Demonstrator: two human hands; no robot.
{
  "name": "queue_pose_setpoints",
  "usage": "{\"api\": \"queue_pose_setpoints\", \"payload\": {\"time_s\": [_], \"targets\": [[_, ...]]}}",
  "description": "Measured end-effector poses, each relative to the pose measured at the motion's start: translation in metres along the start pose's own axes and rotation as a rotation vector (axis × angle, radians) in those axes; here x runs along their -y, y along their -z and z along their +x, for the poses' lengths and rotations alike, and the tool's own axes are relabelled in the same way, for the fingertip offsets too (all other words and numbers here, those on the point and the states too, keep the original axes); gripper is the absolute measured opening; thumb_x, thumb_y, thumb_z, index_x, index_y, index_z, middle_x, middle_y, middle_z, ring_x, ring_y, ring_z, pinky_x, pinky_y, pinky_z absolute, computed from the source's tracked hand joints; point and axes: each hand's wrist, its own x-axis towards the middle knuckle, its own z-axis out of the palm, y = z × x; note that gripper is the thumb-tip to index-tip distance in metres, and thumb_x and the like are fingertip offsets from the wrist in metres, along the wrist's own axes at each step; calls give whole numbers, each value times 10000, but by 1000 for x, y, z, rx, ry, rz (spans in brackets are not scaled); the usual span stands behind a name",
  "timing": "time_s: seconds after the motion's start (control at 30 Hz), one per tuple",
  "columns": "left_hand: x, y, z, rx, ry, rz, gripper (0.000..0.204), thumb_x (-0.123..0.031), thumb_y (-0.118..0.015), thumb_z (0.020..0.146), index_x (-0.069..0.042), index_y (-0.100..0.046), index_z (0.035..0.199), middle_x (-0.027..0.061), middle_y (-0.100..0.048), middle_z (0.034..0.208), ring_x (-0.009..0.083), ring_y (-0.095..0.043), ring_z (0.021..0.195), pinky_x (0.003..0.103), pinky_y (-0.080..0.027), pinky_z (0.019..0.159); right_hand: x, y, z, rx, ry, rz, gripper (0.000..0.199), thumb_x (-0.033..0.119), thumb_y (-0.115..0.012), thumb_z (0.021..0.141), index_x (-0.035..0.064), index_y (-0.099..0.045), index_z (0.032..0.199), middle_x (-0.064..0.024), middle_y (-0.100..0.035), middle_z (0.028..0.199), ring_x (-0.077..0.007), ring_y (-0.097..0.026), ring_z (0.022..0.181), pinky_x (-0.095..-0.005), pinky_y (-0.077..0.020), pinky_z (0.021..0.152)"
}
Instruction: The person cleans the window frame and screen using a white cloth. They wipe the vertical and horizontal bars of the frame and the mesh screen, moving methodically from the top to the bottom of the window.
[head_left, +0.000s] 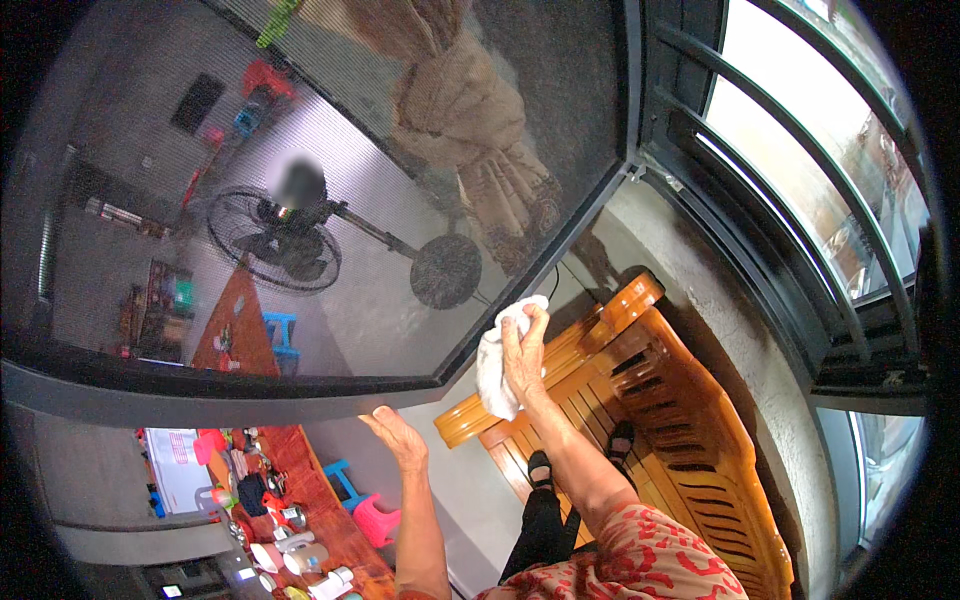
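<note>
A bunched white cloth [495, 375] is gripped in my right hand [527, 362], up against the corner side of a large dark-framed window panel [400, 398]. My right arm reaches forward and up to it. My left hand [400, 440] is raised just below the panel's lower edge, fingers stretched out and fingertips touching or very near the frame. No object shows in that hand. The panel has a fine mesh-like surface and fills the upper left. A standing fan [290, 240] and a knotted brown curtain [470, 110] show in it, whether through it or reflected I cannot tell.
My feet in black sandals [540, 470] stand on a slatted wooden bench [570, 425] with a carved back [700, 440]. A barred window [800, 130] is at the right. At lower left, a cluttered reddish table [345, 545] stands beside a pink stool [377, 520].
</note>
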Motion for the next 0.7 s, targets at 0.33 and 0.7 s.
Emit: {"api": "queue_pose_setpoints", "payload": {"time_s": [0.33, 0.7], "targets": [[15, -2, 3, 21, -69, 86, 759, -425, -325, 1002, 158, -100, 1432, 311, -159, 1504, 369, -196, 1399, 396, -131, 1152, -35, -27, -74, 293, -386, 236, 600, 166, -700, 843, 53, -322, 1295, -98, -568, 1040, -168, -556, 896, -307, -495, 750], [-70, 21, 7, 100, -241, -224, 641, -282, -487, 951, 26, -218, 1445, 159, -374, 1415, 265, -356, 1308, 382, -243, 1102, 104, 35, -32, 531, -209, 384, 423, 94, -634, 902, 14, -480, 1288, -52, -645, 1001, -118, -610, 839, -268, -522, 702]]}}
